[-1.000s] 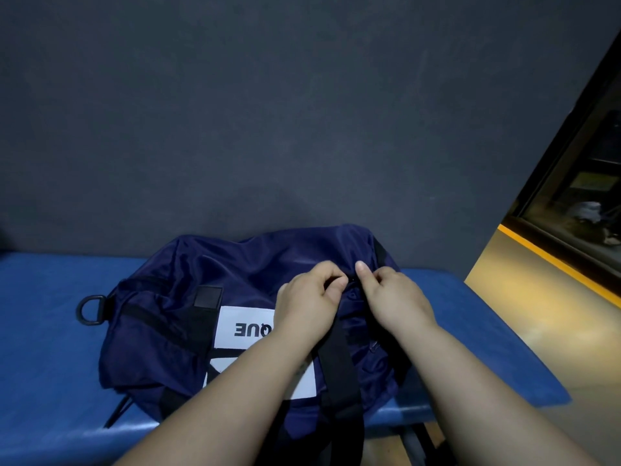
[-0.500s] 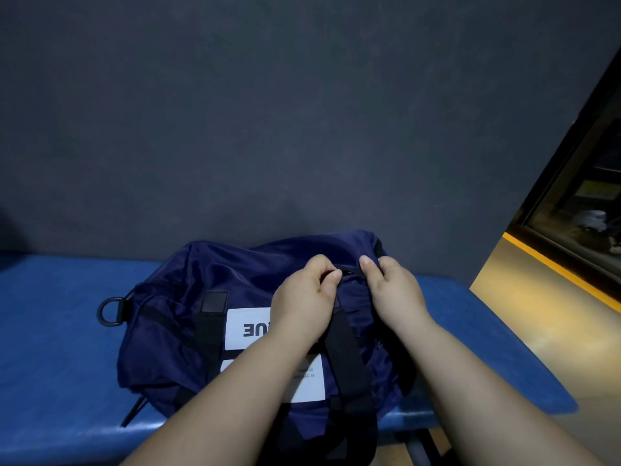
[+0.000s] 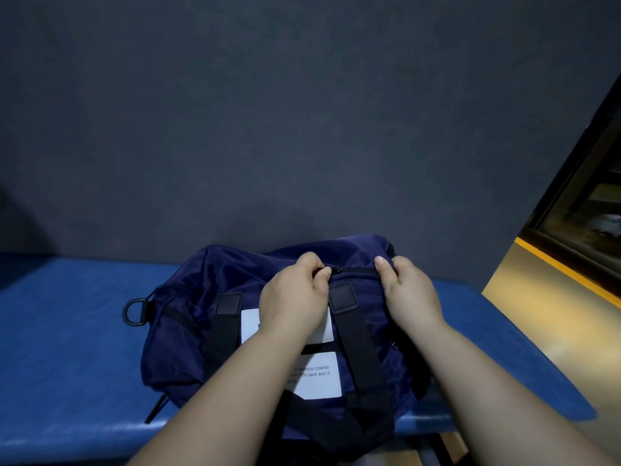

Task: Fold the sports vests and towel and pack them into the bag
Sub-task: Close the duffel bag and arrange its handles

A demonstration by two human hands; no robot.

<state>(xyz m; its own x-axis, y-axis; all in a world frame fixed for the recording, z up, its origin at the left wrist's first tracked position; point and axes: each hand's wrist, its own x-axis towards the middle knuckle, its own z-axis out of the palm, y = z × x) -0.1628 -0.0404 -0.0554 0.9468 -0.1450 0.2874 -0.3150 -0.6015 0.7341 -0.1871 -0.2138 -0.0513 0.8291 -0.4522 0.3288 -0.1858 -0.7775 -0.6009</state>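
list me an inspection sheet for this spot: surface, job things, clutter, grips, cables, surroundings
surface: blue padded bench, the bag lies on it
job's things: navy bag with black straps, white labels and a D-ring at its left end; the zip runs along the top; vests and towel not in view
clutter: nothing seen
grips: left hand pinches the zip with thumb and forefinger; right hand grips the bag fabric at the zip's right end
cables: nothing seen
surroundings: dark grey wall behind; floor with a yellow stripe and a dark-framed window to the right
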